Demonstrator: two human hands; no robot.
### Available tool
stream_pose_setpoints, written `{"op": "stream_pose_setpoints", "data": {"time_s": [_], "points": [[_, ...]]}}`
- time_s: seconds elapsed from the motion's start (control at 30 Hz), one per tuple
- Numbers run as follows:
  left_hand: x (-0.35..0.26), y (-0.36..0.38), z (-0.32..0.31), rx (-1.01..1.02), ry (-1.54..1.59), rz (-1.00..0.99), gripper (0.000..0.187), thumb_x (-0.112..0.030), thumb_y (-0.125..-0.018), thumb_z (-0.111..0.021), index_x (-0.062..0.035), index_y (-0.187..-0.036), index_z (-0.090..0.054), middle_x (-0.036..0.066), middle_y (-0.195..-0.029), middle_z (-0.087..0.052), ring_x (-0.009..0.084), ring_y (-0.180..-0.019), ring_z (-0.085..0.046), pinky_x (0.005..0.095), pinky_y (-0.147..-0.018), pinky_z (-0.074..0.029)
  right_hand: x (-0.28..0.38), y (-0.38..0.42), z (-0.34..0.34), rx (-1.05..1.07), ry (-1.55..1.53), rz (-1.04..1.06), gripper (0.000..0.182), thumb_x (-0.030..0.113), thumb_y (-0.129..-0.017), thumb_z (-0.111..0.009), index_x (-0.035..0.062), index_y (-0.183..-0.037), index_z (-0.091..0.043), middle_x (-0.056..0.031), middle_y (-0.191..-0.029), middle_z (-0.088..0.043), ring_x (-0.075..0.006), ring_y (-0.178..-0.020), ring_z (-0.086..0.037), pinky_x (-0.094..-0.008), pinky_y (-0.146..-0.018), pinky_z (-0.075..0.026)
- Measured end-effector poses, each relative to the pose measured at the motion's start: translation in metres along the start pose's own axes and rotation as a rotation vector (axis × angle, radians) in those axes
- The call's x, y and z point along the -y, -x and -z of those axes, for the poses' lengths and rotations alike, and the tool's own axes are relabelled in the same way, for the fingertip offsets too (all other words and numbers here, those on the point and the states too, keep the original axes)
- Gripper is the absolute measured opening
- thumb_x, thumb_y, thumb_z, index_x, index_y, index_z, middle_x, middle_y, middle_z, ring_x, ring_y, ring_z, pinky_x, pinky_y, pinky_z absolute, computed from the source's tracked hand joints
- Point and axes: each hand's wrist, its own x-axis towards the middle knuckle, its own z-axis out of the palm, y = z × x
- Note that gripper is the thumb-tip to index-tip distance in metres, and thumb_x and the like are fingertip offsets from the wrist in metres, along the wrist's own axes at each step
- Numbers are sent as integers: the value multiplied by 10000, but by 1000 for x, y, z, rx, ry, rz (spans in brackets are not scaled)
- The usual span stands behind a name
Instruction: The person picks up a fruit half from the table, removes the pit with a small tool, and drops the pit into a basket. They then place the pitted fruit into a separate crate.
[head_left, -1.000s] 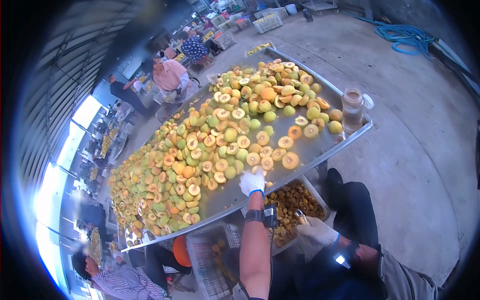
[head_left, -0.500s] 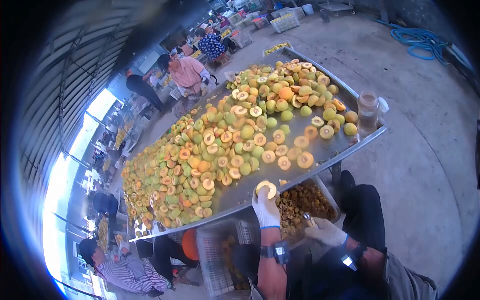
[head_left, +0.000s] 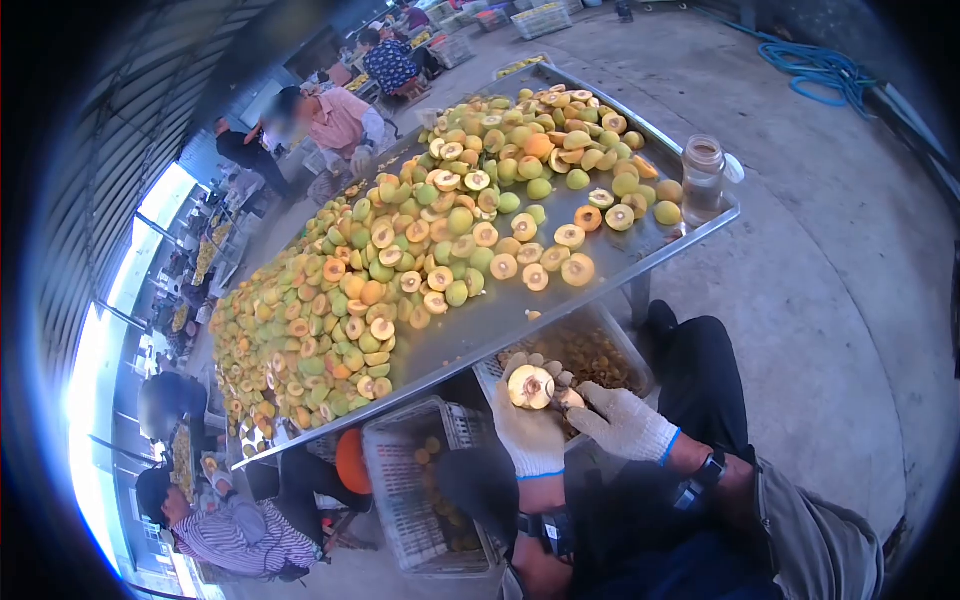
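Observation:
My left hand (head_left: 528,425), in a whitish glove with a blue cuff edge, holds a halved fruit (head_left: 531,387) with its cut face and brown centre showing. Close at its right, my right hand (head_left: 622,424), gloved too, is closed round a small tool whose tip is at the fruit; most of the tool is hidden by the fingers. Both hands are over a crate (head_left: 640,365) of brown pits and scraps, just below the edge of a metal table (head_left: 450,345). Halved yellow, green and orange fruit (head_left: 400,240) is heaped on that table.
A clear jar (head_left: 703,180) stands at the table's right corner. Below the table is a white crate (head_left: 400,500) with some fruit. A person in a striped top (head_left: 250,540) sits at lower left; another in pink (head_left: 345,125) is across the table. A blue hose (head_left: 820,72) lies on the floor.
My left hand has drawn back from the table edge with the fruit half, and my right hand has come up beside it with the tool. The whole view has shifted slightly.

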Motion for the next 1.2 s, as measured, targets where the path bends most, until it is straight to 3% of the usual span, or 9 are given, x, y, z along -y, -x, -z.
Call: {"op": "stream_pose_setpoints", "data": {"time_s": [0.07, 0.13, 0.27, 0.4, 0.67, 0.87, 1.0, 1.07, 1.2], "points": [[2, 2, -5, -39, -19, 9, 455, -363, -1055, -494, -4, -1322, -576, 181, -1197, -648, 345, -1050, -659, 527, -932, -552, 7, -1, 0, -8, -30, -54, 355, 330, -1036, -576, -21, -1079, -599, -302, -931, -676, -490, -882, -666, -525, -741, -496], [3, 2, -6, -76, -32, 40, 407, -313, -1044, -483, -5, -1289, -584, 177, -1176, -645, 332, -1023, -664, 502, -917, -566, 12, -3, -1, -7, -47, -89, 355, 330, -1039, -572, -20, -1085, -609, -299, -935, -683, -484, -890, -674, -522, -748, -503], [7, 6, -15, -122, -121, 3, 405, -347, -1057, -465, -4, -1237, -586, 172, -1149, -640, 328, -998, -666, 485, -903, -571, 11, -5, -9, -33, -86, -138, 361, 328, -1048, -564, -12, -1152, -625, -295, -955, -696, -481, -922, -687, -515, -779, -524], [11, 10, -16, -121, -95, -41, 407, -375, -1070, -442, -10, -1183, -581, 170, -1126, -635, 314, -979, -666, 475, -874, -577, 8, -6, -17, -103, -72, -93, 379, 353, -1044, -543, -11, -1094, -636, -311, -882, -681, -506, -842, -669, -557, -745, -507], [10, 14, -20, -140, -163, -84, 404, -399, -1043, -496, -28, -1165, -601, 135, -1098, -629, 279, -975, -633, 413, -851, -558, 12, -4, -23, -141, -137, -68, 492, 325, -1049, -537, -14, -1406, -536, -334, -878, -668, -522, -806, -667, -559, -722, -517], [12, 19, -20, -156, -193, -88, 503, -488, -1064, -469, -13, -1123, -623, 168, -1018, -656, 275, -927, -646, 403, -851, -559, 8, -1, -26, -91, -115, -59, 533, 333, -1050, -540, 2, -1464, -488, -328, -797, -655, -521, -723, -660, -573, -661, -501], [11, 19, -20, -170, -192, -122, 550, -518, -1076, -434, -3, -1109, -625, 177, -995, -660, 274, -892, -638, 394, -837, -556, 16, 2, -24, -112, -103, -63, 532, 329, -1051, -536, 5, -1469, -481, -327, -791, -654, -519, -711, -658, -578, -649, -496], [11, 20, -17, -172, -185, -101, 564, -528, -1079, -426, -1, -1111, -624, 178, -987, -660, 273, -887, -634, 393, -834, -554, 28, 3, -18, -59, -83, -157, 372, 309, -1068, -520, -3, -1254, -601, -306, -920, -701, -499, -871, -687, -536, -747, -530], [10, 23, -20, -160, -261, -152, 586, -541, -1080, -417, 7, -1099, -623, 180, -988, -661, 267, -885, -632, 389, -839, -551, 25, 1, -18, -49, -80, -152, 378, 313, -1071, -511, -5, -1252, -605, -307, -922, -701, -500, -875, -686, -536, -747, -529]]}}
